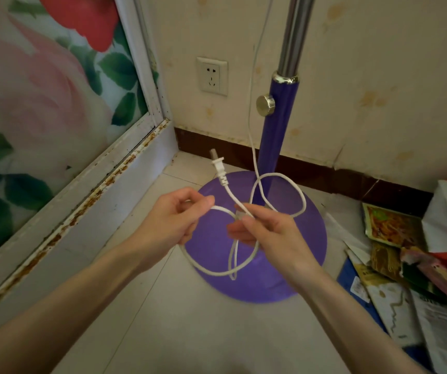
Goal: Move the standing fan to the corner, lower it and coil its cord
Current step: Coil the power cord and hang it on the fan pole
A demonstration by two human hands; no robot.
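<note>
The standing fan stands in the room's corner: a round purple base (pixel 284 265) on the tiled floor, a purple pole (pixel 277 130) with a metal knob (pixel 265 105), and a chrome tube (pixel 295 33) above; the fan's head is out of view. Its white cord (pixel 292 190) hangs down beside the pole and forms loose loops over the base. My left hand (pixel 174 220) pinches one strand of the cord. My right hand (pixel 268 230) grips where the loops cross. The white plug (pixel 218 168) sticks up between my hands, free.
A wall socket (pixel 212 76) is on the wall left of the pole. A floral glass panel with a rusty frame (pixel 87 201) closes the left side. Papers, packets and bags (pixel 405 265) lie on the floor right of the base.
</note>
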